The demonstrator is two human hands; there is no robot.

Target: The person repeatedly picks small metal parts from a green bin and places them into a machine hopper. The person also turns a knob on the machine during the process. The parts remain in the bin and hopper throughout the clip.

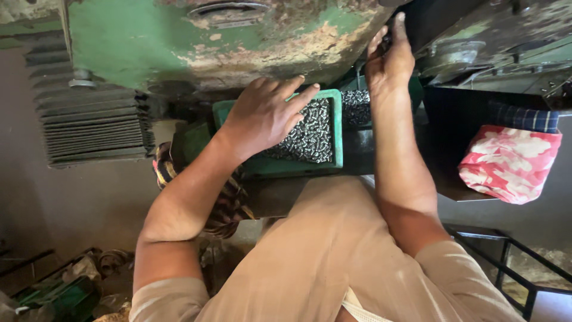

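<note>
A green plastic tray [337, 128] filled with several small shiny metal pieces [313, 137] sits in front of a worn green machine [196, 42]. My left hand [265, 113] rests palm down over the tray's left part, fingers spread on the pieces. My right hand [388, 56] reaches up into the dark opening of the machine, fingers pinched around something small that I cannot make out. A second batch of metal pieces [356, 107] lies just right of the tray, below my right hand.
A red and white patterned cloth [509, 162] lies on a dark ledge at the right. Grey ribbed metal fins [89, 125] stand at the left. A striped cloth [226, 206] hangs under my left forearm. Scrap parts [77, 280] lie on the floor.
</note>
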